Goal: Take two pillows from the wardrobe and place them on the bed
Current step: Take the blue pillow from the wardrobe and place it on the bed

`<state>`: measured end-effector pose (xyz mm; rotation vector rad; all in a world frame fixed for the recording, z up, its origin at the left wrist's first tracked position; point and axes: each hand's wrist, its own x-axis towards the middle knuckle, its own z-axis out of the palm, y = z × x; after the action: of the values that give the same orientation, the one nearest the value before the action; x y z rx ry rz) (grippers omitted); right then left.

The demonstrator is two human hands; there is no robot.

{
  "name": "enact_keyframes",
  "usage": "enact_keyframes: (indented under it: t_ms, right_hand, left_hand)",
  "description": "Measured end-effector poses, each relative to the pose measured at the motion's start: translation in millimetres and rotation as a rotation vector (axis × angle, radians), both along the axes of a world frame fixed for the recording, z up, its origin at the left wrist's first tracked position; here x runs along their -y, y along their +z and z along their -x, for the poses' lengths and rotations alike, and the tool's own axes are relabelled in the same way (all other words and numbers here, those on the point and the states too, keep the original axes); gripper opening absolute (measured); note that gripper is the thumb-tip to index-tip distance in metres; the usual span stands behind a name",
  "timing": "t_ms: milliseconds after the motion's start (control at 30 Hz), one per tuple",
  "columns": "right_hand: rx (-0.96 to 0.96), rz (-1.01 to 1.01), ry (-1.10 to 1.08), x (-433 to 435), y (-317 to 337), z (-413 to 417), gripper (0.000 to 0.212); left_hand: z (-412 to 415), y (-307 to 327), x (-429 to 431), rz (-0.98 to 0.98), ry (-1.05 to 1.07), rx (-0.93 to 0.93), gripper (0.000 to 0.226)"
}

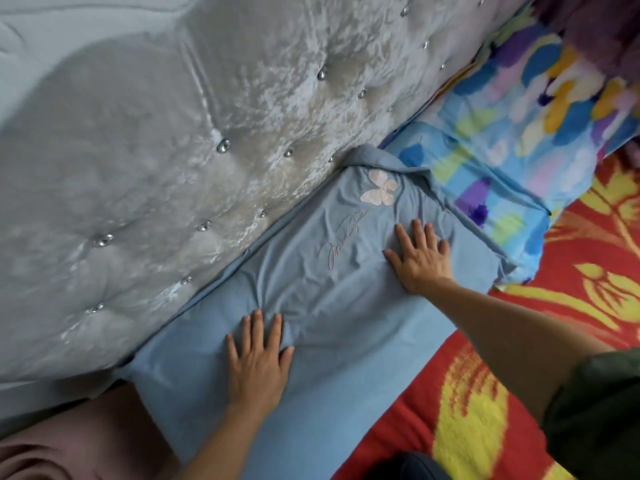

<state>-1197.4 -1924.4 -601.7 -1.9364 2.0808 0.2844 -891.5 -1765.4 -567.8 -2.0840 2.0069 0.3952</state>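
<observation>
Blue pillow (311, 289) lies against the headboard (173, 150); left hand (258, 362) and right hand (420, 258) press flat on it, fingers spread, gripping nothing.

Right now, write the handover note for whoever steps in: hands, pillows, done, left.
Left hand: open, flat on the blue pillow.
Right hand: open, flat on the same pillow.
Blue pillow lies on the bed against the headboard. The patterned pillow lies beside it, also at the headboard.
Done: both pillows appear placed.
Left: lift the hands away.
</observation>
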Motion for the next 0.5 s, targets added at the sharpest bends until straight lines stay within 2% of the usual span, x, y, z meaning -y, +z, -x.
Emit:
enact_keyframes:
  t_ms: [167, 300, 500]
  right_hand:
    - [0.06, -0.129, 0.081, -86, 48, -25, 0.053]
    - [0.092, -0.219, 0.064, -151, 90, -63, 0.041]
    - [0.149, -0.104, 0.026, -232, 157, -124, 0.042]
  left_hand:
    - [-18, 42, -43, -0.255, -0.055, -0.07, 0.047]
    - [-42, 81, -86, -0.396, -0.11, -0.122, 0.038]
    - [-103, 142, -147, -0.336, -0.156, -0.107, 0.037]
